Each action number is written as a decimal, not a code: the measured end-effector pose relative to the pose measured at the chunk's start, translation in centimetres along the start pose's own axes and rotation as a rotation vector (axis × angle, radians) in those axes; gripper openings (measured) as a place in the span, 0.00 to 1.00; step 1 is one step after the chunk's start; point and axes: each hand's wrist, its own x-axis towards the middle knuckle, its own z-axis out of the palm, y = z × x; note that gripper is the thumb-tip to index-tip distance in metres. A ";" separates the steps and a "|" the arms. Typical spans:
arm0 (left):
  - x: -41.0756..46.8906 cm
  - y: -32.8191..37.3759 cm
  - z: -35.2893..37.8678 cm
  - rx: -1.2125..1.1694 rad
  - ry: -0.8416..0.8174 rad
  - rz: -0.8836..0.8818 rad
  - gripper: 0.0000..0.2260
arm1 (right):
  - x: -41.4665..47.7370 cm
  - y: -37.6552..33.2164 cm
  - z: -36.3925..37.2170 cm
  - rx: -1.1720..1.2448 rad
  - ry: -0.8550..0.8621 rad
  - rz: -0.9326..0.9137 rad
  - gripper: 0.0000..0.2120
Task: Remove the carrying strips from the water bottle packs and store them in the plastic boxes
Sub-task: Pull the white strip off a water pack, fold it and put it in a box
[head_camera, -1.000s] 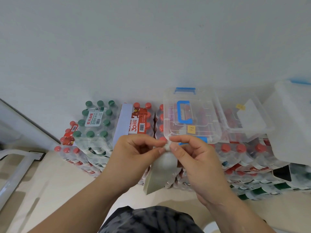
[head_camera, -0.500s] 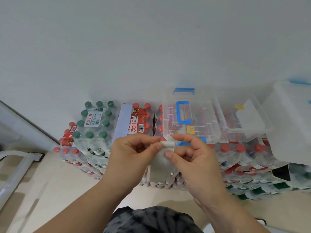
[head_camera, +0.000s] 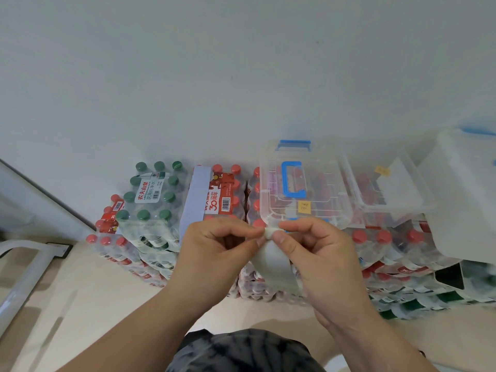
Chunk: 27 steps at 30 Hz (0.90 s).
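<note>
Labels first. The green-capped pack [head_camera: 153,200], up and left of the hands, reads 农夫山泉 饮用纯净水. The red-capped pack [head_camera: 224,196] right beside it has a red label with "30周年" and a barcode. The clear plastic box [head_camera: 319,167] with the blue handle sits just behind the fingertips on top of more packs. It's got a little yellow sticker [head_camera: 304,207], but the writing's too small to read.

Everything's stacked on a pale beige floor [head_camera: 80,304] against a plain white wall [head_camera: 241,76].

The left hand [head_camera: 214,253] and right hand [head_camera: 319,253] both pinch the rolled-up top end of the whitish carrying strip [head_camera: 276,261] between thumb and forefinger, tips nearly meeting. The rest hangs loose below the pinch, curving down by the right palm.
</note>
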 end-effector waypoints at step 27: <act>0.1 0.5 0.1 -0.054 -0.002 -0.125 0.07 | 0.2 0.1 -0.2 0.010 0.035 0.018 0.10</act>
